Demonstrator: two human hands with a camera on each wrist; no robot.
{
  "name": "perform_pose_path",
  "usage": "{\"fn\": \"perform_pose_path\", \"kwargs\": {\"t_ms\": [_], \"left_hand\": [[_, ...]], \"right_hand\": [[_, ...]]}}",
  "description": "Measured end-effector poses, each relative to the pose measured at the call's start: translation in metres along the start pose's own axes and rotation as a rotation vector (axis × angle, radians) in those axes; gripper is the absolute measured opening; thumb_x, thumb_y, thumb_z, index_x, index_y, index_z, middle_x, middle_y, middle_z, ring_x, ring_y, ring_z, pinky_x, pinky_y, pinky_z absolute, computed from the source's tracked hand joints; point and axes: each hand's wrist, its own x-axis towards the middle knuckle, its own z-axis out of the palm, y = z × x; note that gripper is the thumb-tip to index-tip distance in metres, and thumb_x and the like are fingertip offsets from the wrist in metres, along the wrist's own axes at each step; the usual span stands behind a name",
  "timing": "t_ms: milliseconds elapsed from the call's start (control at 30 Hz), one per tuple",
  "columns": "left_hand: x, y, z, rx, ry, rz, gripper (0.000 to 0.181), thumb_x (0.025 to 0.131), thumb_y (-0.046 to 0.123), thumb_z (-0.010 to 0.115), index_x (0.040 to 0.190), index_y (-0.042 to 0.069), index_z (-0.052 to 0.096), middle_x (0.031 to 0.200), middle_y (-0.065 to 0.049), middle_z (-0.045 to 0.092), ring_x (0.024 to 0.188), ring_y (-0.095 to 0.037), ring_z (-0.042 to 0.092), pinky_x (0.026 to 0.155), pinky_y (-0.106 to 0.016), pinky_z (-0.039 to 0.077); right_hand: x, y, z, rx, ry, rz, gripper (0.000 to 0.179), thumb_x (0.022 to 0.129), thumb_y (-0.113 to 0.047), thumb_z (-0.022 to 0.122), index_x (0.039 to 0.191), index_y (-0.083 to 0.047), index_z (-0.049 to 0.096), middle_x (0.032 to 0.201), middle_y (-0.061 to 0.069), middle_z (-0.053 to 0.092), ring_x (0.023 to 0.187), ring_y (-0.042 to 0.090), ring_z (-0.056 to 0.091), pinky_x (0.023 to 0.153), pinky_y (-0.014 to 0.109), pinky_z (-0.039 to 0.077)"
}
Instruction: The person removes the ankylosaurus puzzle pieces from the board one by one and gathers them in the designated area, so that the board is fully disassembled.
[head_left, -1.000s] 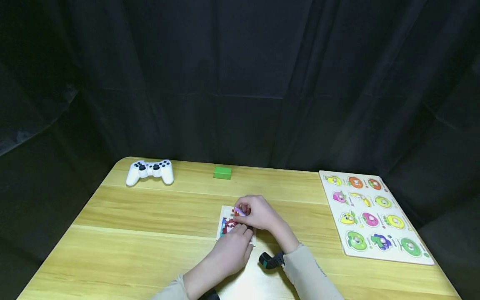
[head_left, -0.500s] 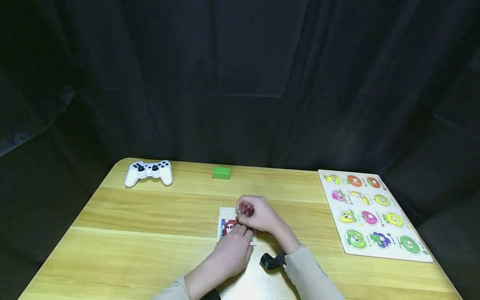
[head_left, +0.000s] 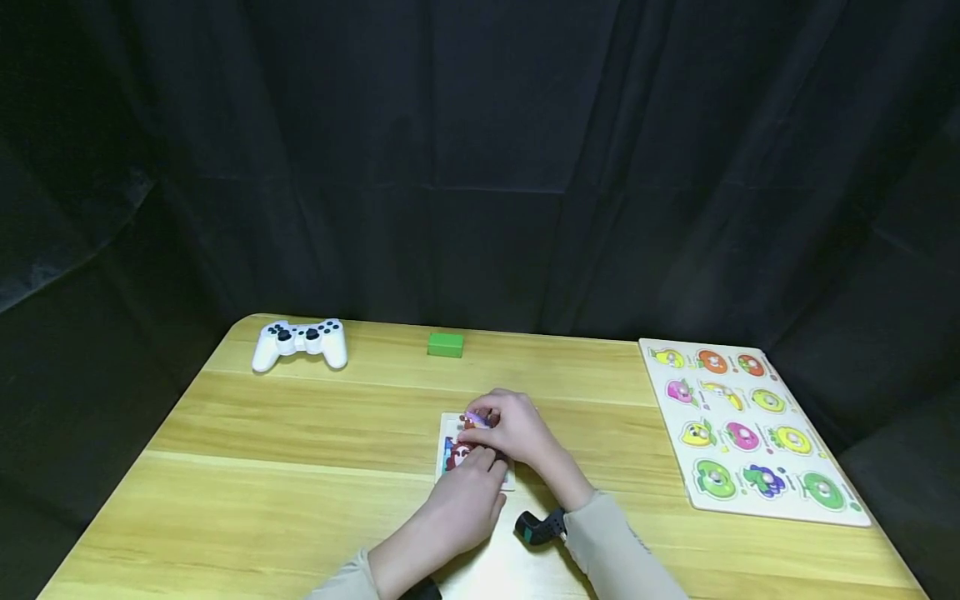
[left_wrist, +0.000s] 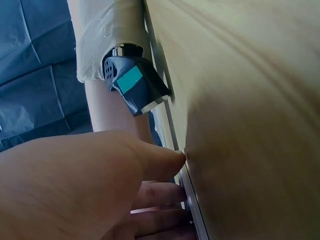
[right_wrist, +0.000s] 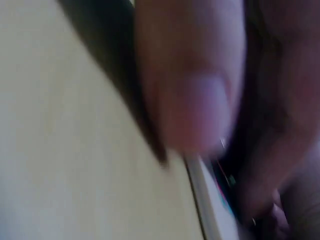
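Note:
A small jigsaw puzzle in a white frame (head_left: pixel 447 427) lies on the wooden table, largely covered by both hands. Its picture, partly visible, has a red-haired figure. In the head view my right hand (head_left: pixel 519 429) pinches a purple-and-red puzzle piece (head_left: pixel 476 419) over the upper part of the frame. Whether the piece touches the frame I cannot tell. My left hand (head_left: pixel 463 497) rests its fingers on the puzzle's lower part. Its thumb (left_wrist: pixel 167 162) is at the board's edge in the left wrist view. The right thumb (right_wrist: pixel 192 110), blurred, fills much of the right wrist view.
A white game controller (head_left: pixel 300 342) lies at the back left, and a green block (head_left: pixel 446 345) near the table's far edge. On the right sits a large fruit puzzle board (head_left: pixel 738 433). Black cloth (head_left: pixel 480 167) hangs behind the table.
My right hand dipped the puzzle piece nearly out of sight half a second ago. Now the piece shows again, slightly further left over the frame. The left hand has stayed in place.

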Motion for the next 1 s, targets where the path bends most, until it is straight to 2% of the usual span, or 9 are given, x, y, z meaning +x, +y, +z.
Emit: {"fn": "perform_pose_path", "kwargs": {"t_ms": [100,200,400,500,633,733,867,1000], "left_hand": [[0.000,0.001,-0.001,0.014,0.007,0.001,0.023,0.095,0.021,0.075,0.110,0.005,0.069,0.110,-0.008,0.066,0.116,-0.023,0.065,0.098,-0.033,0.058],[0.000,0.002,-0.002,0.012,0.003,-0.002,0.022,0.095,0.021,0.075,0.109,0.005,0.069,0.110,-0.007,0.066,0.114,-0.022,0.065,0.096,-0.032,0.058],[0.000,0.000,-0.001,0.030,0.002,-0.008,0.022,0.096,0.022,0.074,0.110,0.006,0.069,0.112,-0.007,0.067,0.116,-0.023,0.065,0.097,-0.032,0.058],[-0.001,-0.001,-0.002,0.009,-0.019,-0.008,0.024,0.097,0.023,0.073,0.114,0.006,0.069,0.115,-0.007,0.067,0.119,-0.023,0.065,0.103,-0.033,0.056],[-0.002,-0.003,-0.004,-0.051,-0.099,-0.020,0.040,0.101,0.024,0.069,0.134,0.002,0.065,0.138,-0.013,0.065,0.136,-0.029,0.060,0.116,-0.036,0.048],[-0.003,-0.004,-0.005,-0.067,-0.140,-0.030,0.050,0.104,0.026,0.065,0.147,0.001,0.059,0.154,-0.017,0.057,0.145,-0.031,0.053,0.122,-0.038,0.042],[-0.004,-0.005,-0.004,-0.059,-0.160,-0.036,0.052,0.106,0.027,0.062,0.151,0.002,0.056,0.159,-0.017,0.053,0.149,-0.029,0.049,0.124,-0.039,0.039],[-0.006,-0.005,-0.004,-0.056,-0.193,-0.048,0.053,0.108,0.029,0.058,0.154,0.003,0.054,0.162,-0.015,0.049,0.152,-0.028,0.046,0.125,-0.039,0.037]], "right_hand": [[0.002,-0.003,0.004,-0.001,0.021,0.027,0.033,0.078,-0.035,0.096,0.102,-0.016,0.085,0.091,-0.004,0.075,0.073,0.006,0.062,0.066,0.021,0.052],[0.003,-0.004,0.005,0.012,0.009,0.013,0.035,0.079,-0.031,0.096,0.107,-0.014,0.085,0.092,-0.003,0.076,0.071,0.007,0.059,0.063,0.021,0.050],[0.003,-0.006,0.002,0.006,-0.005,-0.003,0.037,0.078,-0.029,0.097,0.107,-0.013,0.082,0.093,-0.005,0.072,0.075,0.006,0.060,0.069,0.023,0.053],[0.002,-0.008,-0.002,-0.036,0.013,-0.023,0.034,0.078,-0.031,0.097,0.104,-0.015,0.082,0.095,-0.005,0.072,0.080,0.009,0.066,0.073,0.026,0.057],[0.001,-0.007,-0.016,-0.066,0.047,-0.046,0.035,0.077,-0.030,0.097,0.104,-0.014,0.084,0.097,-0.003,0.074,0.079,0.013,0.067,0.073,0.027,0.058],[-0.001,0.000,-0.031,-0.075,0.090,-0.045,0.037,0.075,-0.029,0.098,0.104,-0.010,0.084,0.094,-0.001,0.075,0.071,0.012,0.060,0.064,0.024,0.053],[-0.008,0.013,-0.054,-0.102,0.142,-0.011,0.038,0.075,-0.028,0.098,0.103,-0.007,0.084,0.090,0.000,0.074,0.066,0.009,0.050,0.057,0.023,0.044],[-0.017,0.024,-0.075,-0.106,0.120,0.052,0.033,0.080,-0.027,0.096,0.106,-0.009,0.084,0.092,-0.001,0.073,0.068,0.011,0.050,0.058,0.024,0.043]]}}
